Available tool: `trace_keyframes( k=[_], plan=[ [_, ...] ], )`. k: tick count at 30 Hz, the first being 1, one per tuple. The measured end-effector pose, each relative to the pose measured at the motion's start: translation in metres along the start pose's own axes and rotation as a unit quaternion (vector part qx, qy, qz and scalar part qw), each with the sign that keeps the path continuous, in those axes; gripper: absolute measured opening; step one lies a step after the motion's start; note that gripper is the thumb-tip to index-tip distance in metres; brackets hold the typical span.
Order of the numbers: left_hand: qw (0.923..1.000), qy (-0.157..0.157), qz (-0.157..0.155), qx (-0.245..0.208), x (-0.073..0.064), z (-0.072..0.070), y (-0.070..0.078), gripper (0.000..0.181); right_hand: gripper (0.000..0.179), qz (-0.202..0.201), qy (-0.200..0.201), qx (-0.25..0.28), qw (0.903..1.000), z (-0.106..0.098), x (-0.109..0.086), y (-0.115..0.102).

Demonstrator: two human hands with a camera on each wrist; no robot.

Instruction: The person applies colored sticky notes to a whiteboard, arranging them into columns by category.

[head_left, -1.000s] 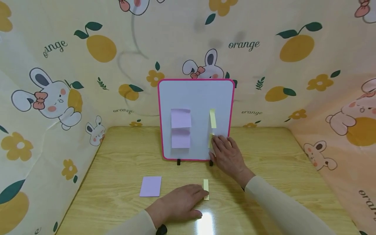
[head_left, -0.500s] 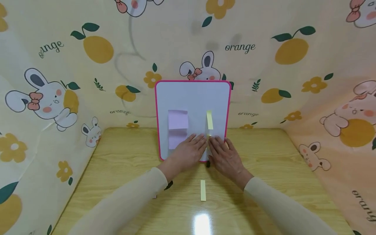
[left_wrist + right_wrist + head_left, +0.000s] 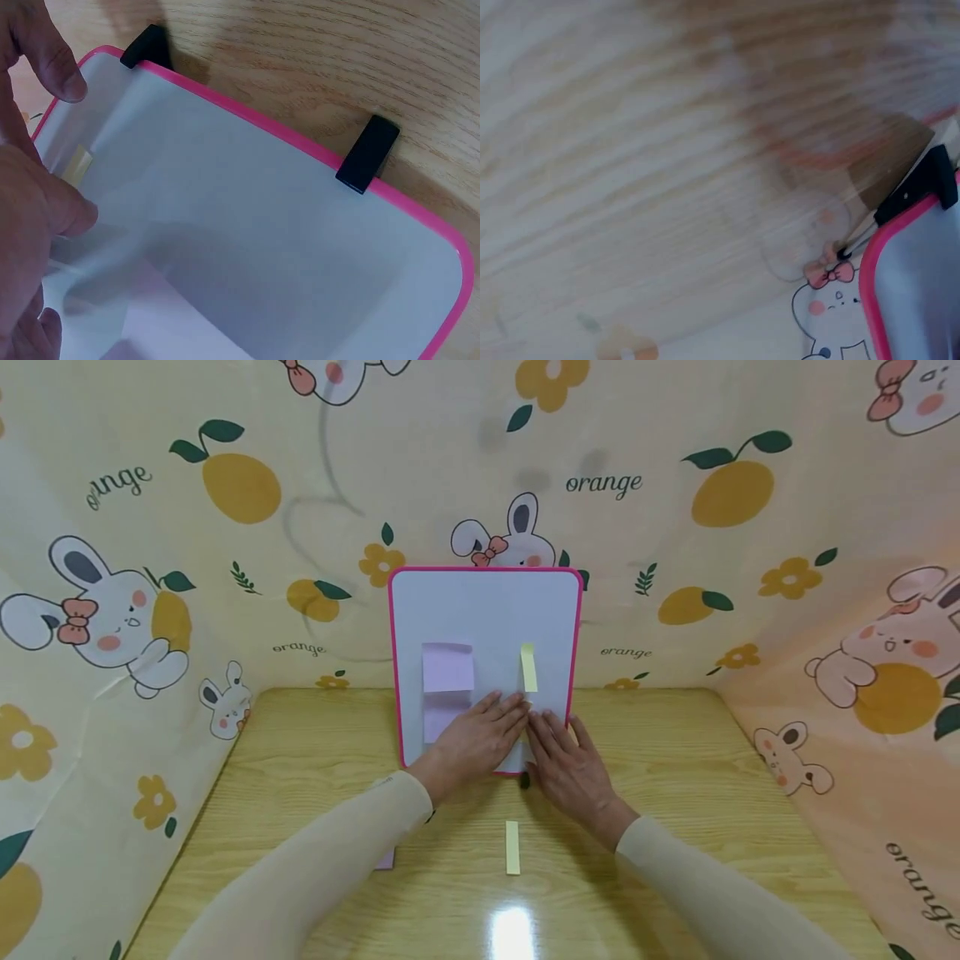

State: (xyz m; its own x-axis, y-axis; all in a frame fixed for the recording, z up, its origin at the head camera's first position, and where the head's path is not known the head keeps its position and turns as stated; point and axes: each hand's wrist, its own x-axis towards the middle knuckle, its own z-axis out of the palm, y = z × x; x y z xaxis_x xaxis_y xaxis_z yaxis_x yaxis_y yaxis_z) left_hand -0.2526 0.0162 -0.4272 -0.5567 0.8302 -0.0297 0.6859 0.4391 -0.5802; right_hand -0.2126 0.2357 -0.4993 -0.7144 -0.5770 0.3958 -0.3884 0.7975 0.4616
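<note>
A white board (image 3: 487,610) with a pink rim stands upright on black feet. My left hand (image 3: 472,743) lies across its lower part with fingers straight, fingertips at the lower yellow sticky strip (image 3: 77,165). Beside it my right hand (image 3: 570,768) rests on the board's lower right, its straight fingers close to the left fingertips. Between them the hands hide most of that strip. Above them sticks another yellow strip (image 3: 528,668). Two purple sticky notes sit at the left, an upper note (image 3: 447,668) and a lower note (image 3: 442,717) partly covered by the left hand.
A pale yellow strip (image 3: 512,847) lies on the wooden table (image 3: 645,735) in front of the board. The left sleeve mostly covers a purple square (image 3: 386,860). Black feet (image 3: 367,154) jut from the board's bottom edge. Patterned cloth (image 3: 637,552) stands behind and at both sides.
My left hand has left the yellow strip on the table and moved up to the board, beside the right hand. The right hand stays at the lower strip. The view has shifted slightly.
</note>
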Motion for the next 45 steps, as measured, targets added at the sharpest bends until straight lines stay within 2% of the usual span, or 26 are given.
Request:
trace_keyframes(
  k=[9, 13, 19, 28, 37, 45],
  plan=[
    [1.0000, 0.005, 0.003, -0.003, -0.002, 0.003, -0.004, 0.056, 0.066, 0.002, -0.023, 0.000, 0.9997, 0.002, -0.005, -0.008],
    [0.9997, 0.022, 0.009, -0.002, 0.001, 0.006, -0.005, 0.055, 0.067, 0.000, -0.038, -0.002, 0.9993, 0.003, -0.008, -0.010],
    [0.9993, 0.031, 0.021, -0.001, 0.007, 0.006, -0.005, 0.055, 0.067, 0.004, -0.020, 0.018, 0.9996, 0.007, -0.010, -0.012],
    [0.9991, 0.033, 0.021, 0.015, -0.005, 0.012, -0.015, 0.052, 0.063, 0.001, -0.002, 0.005, 1.0000, 0.010, -0.013, -0.012],
    [0.9981, 0.053, 0.031, -0.003, 0.007, 0.008, -0.009, 0.053, 0.065, 0.005, 0.009, 0.003, 0.9999, 0.009, -0.016, -0.013],
    [0.9994, 0.027, 0.018, -0.013, -0.001, 0.014, -0.016, 0.053, 0.065, 0.005, 0.011, 0.001, 0.9999, 0.010, -0.015, -0.013]
  ],
)
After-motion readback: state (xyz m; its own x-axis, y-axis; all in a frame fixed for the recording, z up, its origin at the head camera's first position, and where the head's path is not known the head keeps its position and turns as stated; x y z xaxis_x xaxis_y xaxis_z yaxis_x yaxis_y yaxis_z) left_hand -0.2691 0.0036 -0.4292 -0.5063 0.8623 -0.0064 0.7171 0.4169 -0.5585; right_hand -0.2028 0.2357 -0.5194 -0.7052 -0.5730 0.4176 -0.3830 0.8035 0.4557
